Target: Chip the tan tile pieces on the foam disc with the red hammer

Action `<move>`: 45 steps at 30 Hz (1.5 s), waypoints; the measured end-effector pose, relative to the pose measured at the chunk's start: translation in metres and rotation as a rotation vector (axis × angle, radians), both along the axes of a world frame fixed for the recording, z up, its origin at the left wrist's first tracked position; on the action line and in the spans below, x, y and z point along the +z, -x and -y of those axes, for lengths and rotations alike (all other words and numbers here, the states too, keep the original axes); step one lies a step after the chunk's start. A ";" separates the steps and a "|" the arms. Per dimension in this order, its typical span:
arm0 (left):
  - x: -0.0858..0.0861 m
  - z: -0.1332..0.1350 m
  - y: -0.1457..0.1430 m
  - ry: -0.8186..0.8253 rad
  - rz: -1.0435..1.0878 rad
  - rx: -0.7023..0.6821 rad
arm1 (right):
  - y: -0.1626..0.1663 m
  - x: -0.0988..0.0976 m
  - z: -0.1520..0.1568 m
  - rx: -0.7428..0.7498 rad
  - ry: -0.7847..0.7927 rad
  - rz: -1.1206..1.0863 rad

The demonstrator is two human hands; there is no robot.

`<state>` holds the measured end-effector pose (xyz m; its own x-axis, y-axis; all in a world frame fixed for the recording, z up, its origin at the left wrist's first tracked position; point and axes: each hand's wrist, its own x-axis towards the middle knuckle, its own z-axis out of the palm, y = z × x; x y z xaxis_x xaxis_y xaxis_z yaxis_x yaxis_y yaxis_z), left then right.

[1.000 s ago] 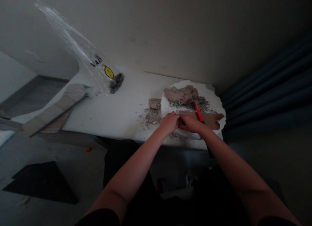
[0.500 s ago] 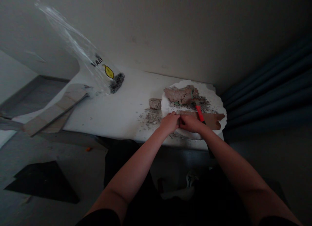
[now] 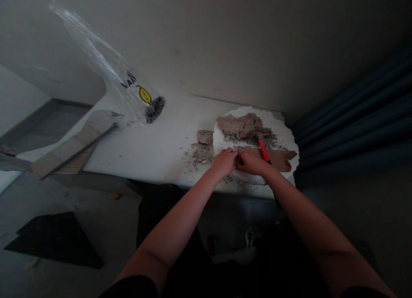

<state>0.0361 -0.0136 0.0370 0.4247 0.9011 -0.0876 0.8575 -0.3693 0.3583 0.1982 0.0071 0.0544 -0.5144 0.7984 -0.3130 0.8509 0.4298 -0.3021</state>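
"Where are the hands?"

"Right by each other, with the left hand [image 3: 224, 161] touching the right hand [image 3: 249, 162]. They're both at one end of the brown cardboard [image 3: 279, 159]. The rest of it pokes out to the right, past the right hand."

"Are they squeezing it?"

"Both look curled up, but the fingertips are hidden. I can't tell if either one is gripping it."

"What's that red thing?"

"A tool's red handle [image 3: 263, 149]. It lies across the cardboard, just past the right hand."

"And beyond the hands?"

"A big crumbly lump [image 3: 237, 124], on a white mat [image 3: 286, 133] with a wavy edge. A little lump [image 3: 204, 137] sits up and left of the left hand, with gray crumbs [image 3: 200, 155] near it on the tabletop [image 3: 154, 152]."
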 end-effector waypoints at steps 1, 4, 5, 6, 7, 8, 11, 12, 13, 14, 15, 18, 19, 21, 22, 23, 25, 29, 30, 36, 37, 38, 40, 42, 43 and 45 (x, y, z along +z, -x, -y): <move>0.000 0.000 0.000 0.000 0.001 -0.001 | 0.001 0.001 -0.001 -0.011 0.012 0.005; 0.001 0.001 0.000 0.005 0.004 -0.005 | 0.004 0.004 -0.003 -0.055 0.071 0.024; 0.001 0.001 0.000 0.007 0.005 -0.005 | 0.005 0.005 -0.003 -0.067 0.089 0.030; 0.002 0.001 0.000 0.008 0.006 -0.007 | 0.007 0.006 -0.004 -0.077 0.105 0.036; 0.002 0.001 0.000 0.009 0.008 -0.009 | 0.008 0.007 -0.004 -0.084 0.118 0.042; 0.002 0.001 0.000 0.008 0.011 -0.010 | 0.009 0.008 -0.005 -0.090 0.127 0.047; 0.001 0.001 0.000 0.010 0.017 -0.009 | 0.011 0.010 -0.005 -0.113 0.144 0.070; 0.000 0.001 0.000 0.009 0.020 -0.008 | 0.011 0.010 -0.006 -0.118 0.145 0.076; 0.000 0.001 0.000 0.007 0.023 -0.008 | 0.012 0.010 -0.006 -0.121 0.146 0.081; -0.001 0.001 0.000 0.004 0.027 -0.009 | 0.012 0.010 -0.006 -0.124 0.146 0.085; -0.002 0.001 0.000 0.000 0.030 -0.011 | 0.012 0.009 -0.006 -0.125 0.147 0.088; -0.004 0.000 0.001 -0.012 0.027 -0.015 | 0.013 0.009 -0.006 -0.133 0.147 0.095; -0.004 0.000 0.001 -0.015 0.023 -0.016 | 0.013 0.009 -0.006 -0.137 0.143 0.098; -0.005 0.000 0.001 -0.019 0.018 -0.015 | 0.014 0.009 -0.006 -0.144 0.136 0.100; -0.005 0.001 0.001 -0.020 0.018 -0.014 | 0.014 0.008 -0.006 -0.147 0.134 0.101; -0.005 0.001 0.001 -0.020 0.021 -0.011 | 0.014 0.008 -0.006 -0.149 0.132 0.102; -0.004 0.001 0.000 -0.014 0.030 -0.010 | 0.015 0.007 -0.006 -0.148 0.130 0.099; 0.000 0.002 0.000 0.007 0.045 -0.013 | 0.016 0.006 -0.007 -0.129 0.123 0.076; 0.000 0.002 0.000 0.011 0.043 -0.011 | 0.015 0.006 -0.007 -0.125 0.121 0.068; 0.001 0.003 0.001 -0.006 0.051 -0.013 | -0.002 -0.001 0.003 -0.093 0.015 -0.052; 0.000 0.003 0.001 -0.010 0.051 -0.014 | -0.006 -0.003 0.005 -0.079 -0.032 -0.102; 0.000 0.003 0.001 -0.012 0.050 -0.014 | -0.010 -0.006 0.008 -0.060 -0.075 -0.151; -0.001 0.002 0.001 -0.009 0.044 -0.016 | -0.017 -0.012 0.013 -0.020 -0.136 -0.223; -0.001 0.002 0.000 -0.002 0.042 -0.015 | -0.020 -0.016 0.017 0.022 -0.168 -0.274; -0.001 0.002 0.000 -0.001 0.041 -0.012 | -0.021 -0.018 0.019 0.039 -0.177 -0.290; -0.002 0.002 0.000 -0.003 0.039 -0.009 | -0.022 -0.020 0.021 0.064 -0.185 -0.283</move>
<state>0.0360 -0.0154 0.0353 0.4356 0.8975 -0.0685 0.8397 -0.3777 0.3901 0.2200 -0.0137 0.0341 -0.6108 0.7918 -0.0033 0.7142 0.5491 -0.4341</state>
